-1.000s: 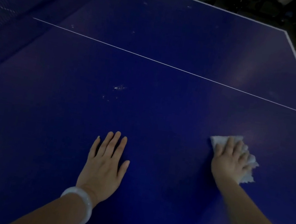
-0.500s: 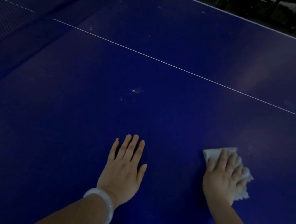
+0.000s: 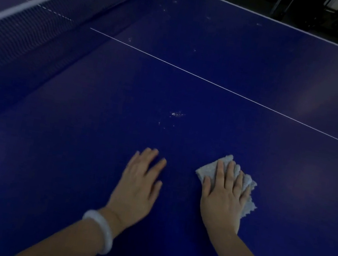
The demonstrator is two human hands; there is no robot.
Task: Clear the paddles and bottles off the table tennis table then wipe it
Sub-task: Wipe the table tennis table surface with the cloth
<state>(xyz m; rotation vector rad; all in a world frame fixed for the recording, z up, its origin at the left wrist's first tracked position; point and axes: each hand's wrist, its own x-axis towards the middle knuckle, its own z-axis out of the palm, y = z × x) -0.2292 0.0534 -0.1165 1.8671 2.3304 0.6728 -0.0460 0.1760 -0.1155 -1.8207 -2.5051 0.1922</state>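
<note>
My right hand (image 3: 224,199) presses a white cloth (image 3: 247,184) flat, fingers spread, on the blue table tennis table (image 3: 70,156), well short of the net (image 3: 36,25). Left hand (image 3: 138,187) flat beside it, fingers together-ish, blurry.

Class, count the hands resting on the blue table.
2: the braceleted left hand flat on the blue table tennis table, and the right hand pressing the white crumpled cloth.

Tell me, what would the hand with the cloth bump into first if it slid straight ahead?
Probably nothing solid: ahead of the right hand and its crumpled white cloth lies bare blue table tennis table, then the thin white centre line.
</note>
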